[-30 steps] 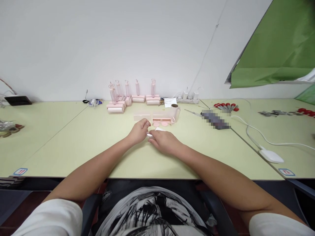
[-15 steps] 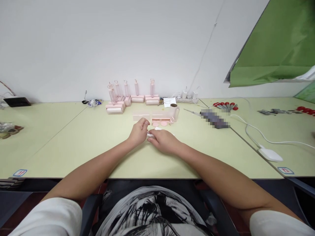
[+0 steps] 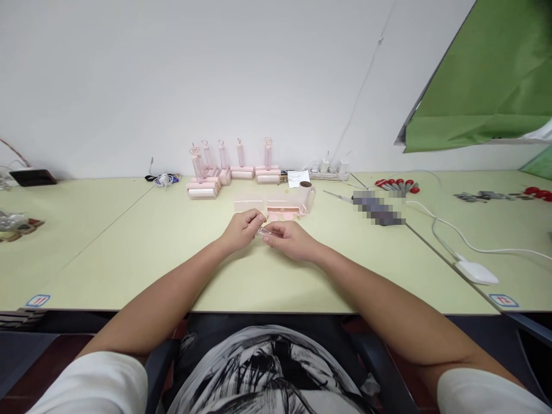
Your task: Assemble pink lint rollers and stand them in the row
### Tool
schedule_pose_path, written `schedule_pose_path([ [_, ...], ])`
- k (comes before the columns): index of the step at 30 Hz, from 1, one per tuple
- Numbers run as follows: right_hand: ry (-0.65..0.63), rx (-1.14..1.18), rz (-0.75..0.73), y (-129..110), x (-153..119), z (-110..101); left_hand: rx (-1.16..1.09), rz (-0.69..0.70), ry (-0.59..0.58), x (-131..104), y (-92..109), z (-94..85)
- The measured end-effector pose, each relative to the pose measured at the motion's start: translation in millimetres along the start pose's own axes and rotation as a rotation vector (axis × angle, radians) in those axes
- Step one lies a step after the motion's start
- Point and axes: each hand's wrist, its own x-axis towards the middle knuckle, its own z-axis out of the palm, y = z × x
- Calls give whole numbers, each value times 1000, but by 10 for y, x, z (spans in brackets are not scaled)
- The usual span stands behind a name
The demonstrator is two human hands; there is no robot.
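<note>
My right hand (image 3: 294,240) grips a small clear plastic piece (image 3: 263,232) between thumb and fingers, in front of my chest. Its near end touches or almost touches my left hand (image 3: 242,231), which is closed with thumb and forefinger pinched together; what sits inside that pinch is hidden. Just beyond my hands lie an open pink lint roller case (image 3: 283,211) and a translucent pink cover (image 3: 249,203). Beside them, at the right, stands a paper roll with a dark open end (image 3: 306,184), next to a clear pinkish tube (image 3: 311,201).
Several pink lint rollers (image 3: 203,188) with upright handles line the wall. A power strip (image 3: 334,175), white paper (image 3: 298,179) and a thin pointed tool (image 3: 337,195) lie at the back. Red-tipped grey parts (image 3: 397,185) and a white charger (image 3: 476,271) are on the right.
My right hand has opened its grip slightly and turned, showing more of the clear piece. My left hand has shifted a little left. The white scrap near my right hand is no longer visible.
</note>
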Motion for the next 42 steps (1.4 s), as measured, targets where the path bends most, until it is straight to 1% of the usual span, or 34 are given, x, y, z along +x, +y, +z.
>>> schedule_pose_path([
  [2,58,12,0,18,14,-6,-86,-85,-44,23,-23,-27],
  [4,132,61,-2,10,25,-26,-169,-121,-29,41,-35,-51],
  [6,216,133,-7,-17,29,-67,-243,-139,23,58,-39,-69],
  [8,273,183,9,-51,25,-123,-314,-162,91,75,-42,-84],
  [10,307,177,32,-72,18,-183,-365,-177,144,89,-53,-105],
  [11,326,152,37,-75,16,-207,-372,-179,150,93,-62,-119],
  [13,374,111,27,-65,16,-238,-341,-163,110,91,-87,-156],
  [16,435,81,11,-28,23,-230,-157,-59,-34,69,-114,-213],
  [18,420,79,5,-2,26,-192,18,31,-125,46,-104,-230],
  [20,361,105,-5,15,25,-144,156,90,-200,23,-67,-217],
  [23,276,119,-38,19,17,-110,228,126,-267,-3,-1,-160],
  [24,276,91,-56,15,14,-119,232,132,-266,-9,12,-142],
  [26,330,-4,-90,7,12,-169,228,130,-229,-11,9,-119],
  [28,392,-126,-74,8,15,-241,216,107,-184,-5,-30,-118],
  [29,394,-196,-41,15,18,-274,203,87,-171,0,-57,-124],
  [30,373,-270,4,26,21,-300,185,65,-164,5,-85,-131],
  [31,325,-344,49,41,23,-316,163,43,-162,10,-112,-139],
  [34,119,-540,164,95,20,-302,103,3,-150,18,-164,-155],
  [36,23,-622,229,118,12,-260,85,-1,-142,16,-175,-154],
  [37,-3,-644,254,122,8,-239,79,1,-143,14,-176,-152],
  [39,-15,-636,281,120,4,-207,73,7,-149,10,-174,-148],
  [41,16,-552,282,115,10,-200,70,10,-153,9,-170,-145],
  [42,57,-492,280,114,20,-205,67,11,-154,10,-168,-145],
])
